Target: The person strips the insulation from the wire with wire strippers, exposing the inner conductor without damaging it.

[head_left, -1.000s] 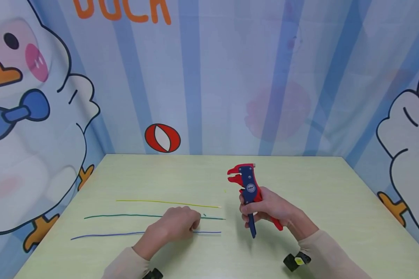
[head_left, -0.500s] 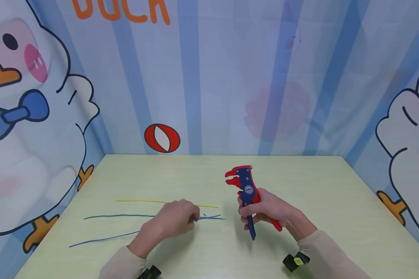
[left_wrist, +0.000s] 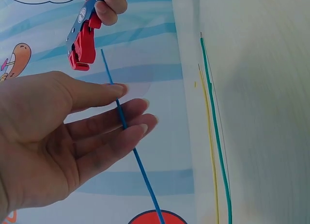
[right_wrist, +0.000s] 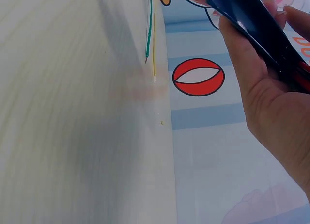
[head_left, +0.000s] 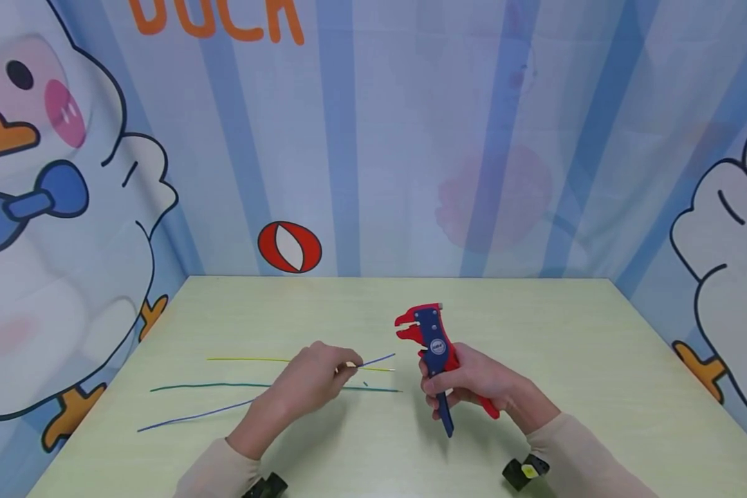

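My left hand (head_left: pixel 314 377) pinches a blue wire (left_wrist: pixel 143 173) between thumb and fingertips, close to its right end. The wire is lifted and slants, its short end pointing up toward the tool in the left wrist view. My right hand (head_left: pixel 482 377) grips red-and-blue wire strippers (head_left: pixel 436 346) by the handles, upright, with the notched red head facing left. The wire's tip stands just left of that head. Below my left hand, a yellow wire (head_left: pixel 243 359) and a green wire (head_left: pixel 211 384) lie side by side on the table. Both show bare metal at their right ends in the wrist views.
The pale wooden table (head_left: pixel 535 332) backs onto a light-blue striped curtain (head_left: pixel 398 138) with cartoon ducks. A tiny green scrap (head_left: pixel 365 383) lies beside the green wire. A yellow bit (right_wrist: pixel 162 122) sits near the table's back edge.
My left hand has picked the blue wire up off the table and moved it up and away, its tip now tilted upward. The wire strippers have shifted slightly left and nearer.
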`<state>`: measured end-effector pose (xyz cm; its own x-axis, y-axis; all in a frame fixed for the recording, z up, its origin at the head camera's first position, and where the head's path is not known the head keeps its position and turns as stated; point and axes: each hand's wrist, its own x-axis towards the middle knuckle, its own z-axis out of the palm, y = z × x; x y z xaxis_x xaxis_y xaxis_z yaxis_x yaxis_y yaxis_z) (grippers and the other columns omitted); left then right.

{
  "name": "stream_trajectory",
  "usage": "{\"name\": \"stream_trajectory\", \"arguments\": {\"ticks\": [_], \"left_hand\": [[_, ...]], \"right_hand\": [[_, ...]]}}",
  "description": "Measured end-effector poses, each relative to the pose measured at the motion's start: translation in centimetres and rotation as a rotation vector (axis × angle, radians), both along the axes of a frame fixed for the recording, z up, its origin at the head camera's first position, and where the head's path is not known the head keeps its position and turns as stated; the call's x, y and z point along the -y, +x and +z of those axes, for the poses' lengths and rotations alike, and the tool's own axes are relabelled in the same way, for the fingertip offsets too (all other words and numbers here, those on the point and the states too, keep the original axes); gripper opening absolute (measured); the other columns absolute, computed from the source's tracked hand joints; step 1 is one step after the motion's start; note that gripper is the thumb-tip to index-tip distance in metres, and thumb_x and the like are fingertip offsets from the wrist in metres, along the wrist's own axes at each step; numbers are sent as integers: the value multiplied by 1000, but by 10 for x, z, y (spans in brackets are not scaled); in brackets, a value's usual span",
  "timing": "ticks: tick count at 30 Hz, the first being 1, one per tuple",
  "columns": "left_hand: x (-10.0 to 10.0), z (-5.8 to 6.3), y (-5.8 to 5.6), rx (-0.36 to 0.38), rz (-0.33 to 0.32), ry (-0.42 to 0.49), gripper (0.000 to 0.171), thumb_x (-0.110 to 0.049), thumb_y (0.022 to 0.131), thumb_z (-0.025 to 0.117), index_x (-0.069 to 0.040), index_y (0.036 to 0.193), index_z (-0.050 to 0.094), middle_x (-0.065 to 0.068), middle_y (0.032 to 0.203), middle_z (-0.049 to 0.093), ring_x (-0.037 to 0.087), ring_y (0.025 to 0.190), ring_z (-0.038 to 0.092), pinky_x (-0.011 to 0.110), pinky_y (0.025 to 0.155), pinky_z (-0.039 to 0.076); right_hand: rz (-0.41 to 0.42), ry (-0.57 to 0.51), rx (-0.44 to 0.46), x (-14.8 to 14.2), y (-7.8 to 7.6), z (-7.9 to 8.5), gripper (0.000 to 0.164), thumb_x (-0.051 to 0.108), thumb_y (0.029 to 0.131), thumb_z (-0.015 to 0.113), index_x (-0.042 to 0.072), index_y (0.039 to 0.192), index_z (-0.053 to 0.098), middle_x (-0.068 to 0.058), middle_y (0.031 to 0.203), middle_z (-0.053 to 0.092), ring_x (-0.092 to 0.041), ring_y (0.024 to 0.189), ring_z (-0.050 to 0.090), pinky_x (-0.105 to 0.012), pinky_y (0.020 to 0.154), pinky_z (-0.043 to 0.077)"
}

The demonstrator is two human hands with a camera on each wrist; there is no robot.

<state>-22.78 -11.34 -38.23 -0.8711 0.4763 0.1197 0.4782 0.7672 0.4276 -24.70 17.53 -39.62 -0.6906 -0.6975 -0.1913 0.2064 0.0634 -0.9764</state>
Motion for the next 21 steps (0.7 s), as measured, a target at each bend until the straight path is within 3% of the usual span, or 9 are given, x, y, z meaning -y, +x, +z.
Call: {"name": "stream_trajectory", "arguments": {"ticks": [5,13,17,21], "left_hand": [[0,1,0,-70,23,25,18,-10,92,73,-10,109,77,1,93,74,10,72,62,23,65,51],[1,6,2,-155,128,48,19,-15,91,74,-15,110,78,-3,94,74,10,76,64,25,68,52],[0,6,3,-218,124,75,18,-14,91,75,-15,109,79,-3,96,75,12,80,67,27,71,54],[-3,8,6,-229,124,71,19,-15,90,76,-16,108,79,-3,95,75,12,80,67,27,71,54]], "right_hand": [[15,15,3,1,1,0,22,10,92,69,1,106,54,-12,91,63,-24,79,65,-51,81,57],[38,25,3,3,1,-2,23,9,91,69,1,106,54,-12,90,64,-24,80,65,-52,82,56],[60,17,5,3,2,-4,24,9,91,70,-1,105,53,-12,89,64,-24,78,65,-53,81,56],[87,5,-2,4,2,-5,25,8,90,70,-3,104,52,-12,87,64,-23,76,66,-53,80,56]]}}
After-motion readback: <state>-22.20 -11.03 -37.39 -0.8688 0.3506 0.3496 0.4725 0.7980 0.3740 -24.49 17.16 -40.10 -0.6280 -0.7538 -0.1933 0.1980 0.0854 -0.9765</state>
